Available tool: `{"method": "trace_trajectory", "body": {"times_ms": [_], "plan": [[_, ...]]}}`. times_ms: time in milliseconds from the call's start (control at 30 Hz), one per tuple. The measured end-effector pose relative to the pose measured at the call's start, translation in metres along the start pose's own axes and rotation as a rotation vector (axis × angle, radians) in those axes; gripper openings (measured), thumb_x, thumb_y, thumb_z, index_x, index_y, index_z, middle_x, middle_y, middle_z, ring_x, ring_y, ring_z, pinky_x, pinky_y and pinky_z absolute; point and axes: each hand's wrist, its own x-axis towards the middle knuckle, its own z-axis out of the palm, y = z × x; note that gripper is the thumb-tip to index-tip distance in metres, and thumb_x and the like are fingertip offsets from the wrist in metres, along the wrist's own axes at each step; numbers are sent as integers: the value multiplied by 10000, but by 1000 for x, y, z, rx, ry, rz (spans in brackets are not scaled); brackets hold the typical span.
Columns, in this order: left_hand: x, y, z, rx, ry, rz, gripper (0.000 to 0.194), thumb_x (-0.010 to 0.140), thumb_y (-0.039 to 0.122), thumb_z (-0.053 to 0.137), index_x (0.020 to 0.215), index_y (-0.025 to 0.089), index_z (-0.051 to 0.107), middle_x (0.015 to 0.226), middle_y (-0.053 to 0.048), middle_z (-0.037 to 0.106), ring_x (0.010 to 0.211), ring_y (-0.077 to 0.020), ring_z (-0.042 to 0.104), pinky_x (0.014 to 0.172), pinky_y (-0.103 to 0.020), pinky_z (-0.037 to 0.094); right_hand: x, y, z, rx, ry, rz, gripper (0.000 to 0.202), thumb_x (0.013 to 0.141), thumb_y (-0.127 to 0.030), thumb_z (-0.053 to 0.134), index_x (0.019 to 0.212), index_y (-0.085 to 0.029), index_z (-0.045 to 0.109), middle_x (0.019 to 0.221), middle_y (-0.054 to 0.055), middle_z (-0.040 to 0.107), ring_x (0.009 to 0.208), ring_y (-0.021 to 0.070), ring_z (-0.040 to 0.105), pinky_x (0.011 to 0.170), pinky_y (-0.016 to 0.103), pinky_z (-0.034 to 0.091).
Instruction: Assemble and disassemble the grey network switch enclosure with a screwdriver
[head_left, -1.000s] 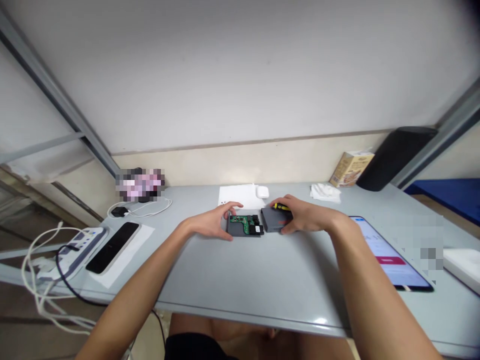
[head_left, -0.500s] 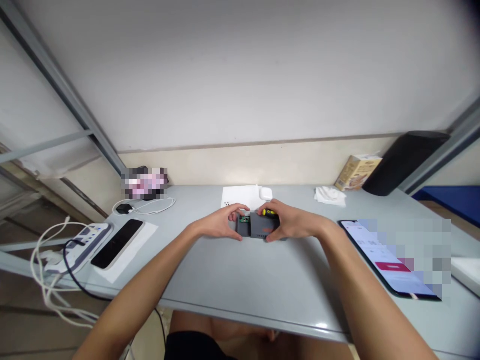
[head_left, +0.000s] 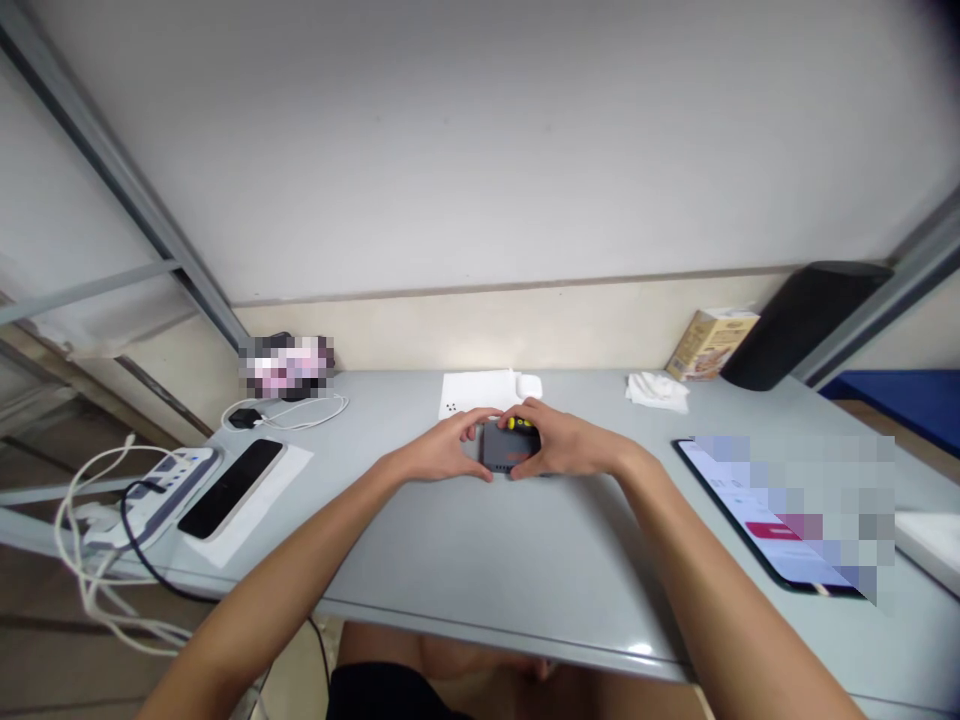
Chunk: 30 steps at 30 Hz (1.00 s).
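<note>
A dark grey box-shaped device (head_left: 498, 446) lies on the grey table between my hands, its cover lying over the part that faces my left hand. My left hand (head_left: 450, 447) is curled round its left end, thumb at the near edge and fingers at the far edge. My right hand (head_left: 559, 440) grips the right end between thumb and fingers. A black and yellow object (head_left: 517, 423), perhaps a tool handle, shows along the device's far side by my right fingers. No green circuit board is visible.
Behind the device are a white sheet (head_left: 474, 390) with small dark dots and a white case (head_left: 529, 386). At left lie a phone (head_left: 232, 487) and a power strip (head_left: 161, 495). A tablet (head_left: 765, 515), tissue (head_left: 657, 391), carton (head_left: 712, 343) and black cylinder (head_left: 806, 325) are at right.
My right hand has moved left with the device's cover, closer to my left hand. The green board and the open section are now covered.
</note>
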Motion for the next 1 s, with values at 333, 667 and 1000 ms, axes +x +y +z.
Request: {"method": "trace_trajectory", "body": {"times_ms": [333, 667, 1000], "plan": [[-7, 20, -2, 443, -9, 172, 562, 940, 509, 724, 1421, 243, 607, 1338, -130, 682, 1249, -308, 623, 1088, -463, 501, 20, 21, -2, 49, 612, -149, 207, 944, -400, 654, 1009, -232, 754, 1036, 98, 705, 961, 266, 680, 923, 431, 523], [-11, 34, -13, 492, -45, 118, 415, 1107, 445, 386, 1280, 229, 695, 1088, -94, 761, 1013, -262, 684, 951, -426, 509, 5, 10, -26, 399, 1152, -193, 410, 982, -591, 608, 1148, -248, 758, 774, 0, 561, 692, 170, 519, 711, 337, 470], [-9, 25, -21, 183, -32, -21, 540, 1117, 502, 284, 719, 199, 491, 700, -14, 549, 643, -166, 467, 645, -324, 368, 20, 3, -9, 625, 989, -120, 537, 902, -702, 651, 1104, -218, 765, 850, 42, 707, 781, 181, 644, 760, 325, 536]]}}
